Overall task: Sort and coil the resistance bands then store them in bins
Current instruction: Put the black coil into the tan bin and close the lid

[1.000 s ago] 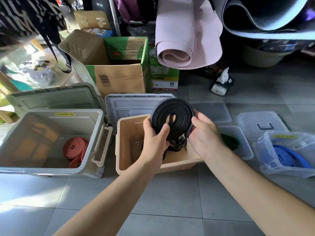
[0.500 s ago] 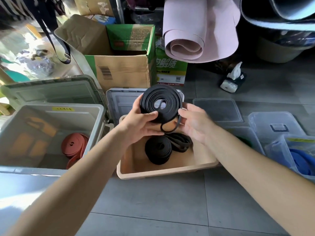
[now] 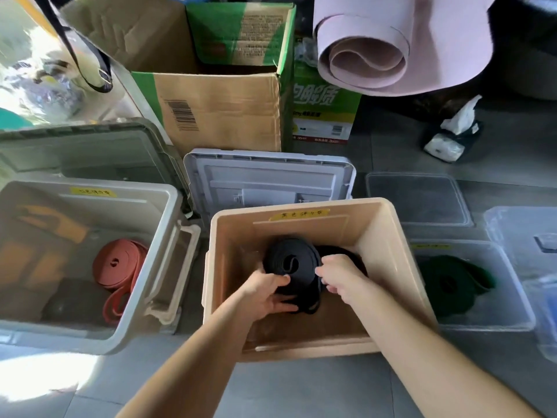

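Waiting grey bin (image 3: 168,206): just left of the beige bin (image 3: 388,236), lid off, ready for its own colour.
Red bands (image 3: 116,263): coiled in that grey bin, left of the beige bin, so that colour looks sorted.
Left hand (image 3: 268,292): down inside the beige bin, fingers curled under the near edge of the black coil (image 3: 289,263), thumb on top, likely clamping the turns so they can't spring loose.
Black coil: low inside the beige bin, flat side up, held between both hands; I can't tell if it touches the floor of the bin.
Yellow label (image 3: 300,213): on the beige bin's far wall, presumably naming this colour.
Right hand (image 3: 340,276): inside the beige bin too, fingers bent over the coil's right edge, steadying it.
Second black coil (image 3: 352,256): in the beige bin, behind the right hand.
Green band (image 3: 449,279): in the clear bin (image 3: 512,297) right of the beige bin.
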The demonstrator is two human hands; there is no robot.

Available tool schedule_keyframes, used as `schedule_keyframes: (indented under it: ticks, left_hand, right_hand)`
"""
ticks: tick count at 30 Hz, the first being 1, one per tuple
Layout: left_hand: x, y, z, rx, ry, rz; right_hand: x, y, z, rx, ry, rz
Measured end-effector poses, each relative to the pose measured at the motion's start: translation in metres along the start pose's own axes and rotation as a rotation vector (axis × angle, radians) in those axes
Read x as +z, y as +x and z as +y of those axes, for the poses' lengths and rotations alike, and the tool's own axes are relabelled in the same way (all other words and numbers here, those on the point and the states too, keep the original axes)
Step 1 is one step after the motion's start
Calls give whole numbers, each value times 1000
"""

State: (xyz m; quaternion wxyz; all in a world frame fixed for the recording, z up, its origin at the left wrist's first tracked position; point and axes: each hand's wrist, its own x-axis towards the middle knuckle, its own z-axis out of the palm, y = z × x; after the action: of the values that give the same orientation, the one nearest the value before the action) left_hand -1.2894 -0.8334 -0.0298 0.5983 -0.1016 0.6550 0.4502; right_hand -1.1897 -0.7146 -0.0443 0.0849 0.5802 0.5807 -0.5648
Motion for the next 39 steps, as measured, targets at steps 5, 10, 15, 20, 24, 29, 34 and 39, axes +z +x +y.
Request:
schedule_keyframes:
  ticks: [5, 10, 15, 20, 24, 29, 34, 39]
  left_hand:
    - [-11, 15, -3, 232, 1101, 226]
    - [-15, 22, -12, 376, 1136, 312]
    - [-18, 28, -12, 504, 999, 183]
    - [-17, 22, -2, 463, 1050, 188]
    - [-23, 7, 23, 410, 1104, 269]
    - [-33, -29, 74, 367, 974, 153]
    - [-46, -51, 127, 824, 435, 379]
    - [-73, -33, 162, 916, 380, 760]
  right_hand:
    - [-4, 6, 9, -152, -270, 6]
    - [-9, 4, 5, -246, -344, 71]
    - [-7, -2, 8, -329, -323, 54]
    - [-9, -5, 1, -334, -386, 29]
    - [-34, -8, -3, -333, -460, 28]
    - [-65, -14, -35, -341, -338, 33]
    - [-89, -29, -82, -603, -86, 406]
    - [-105, -6, -106, -483, -234, 578]
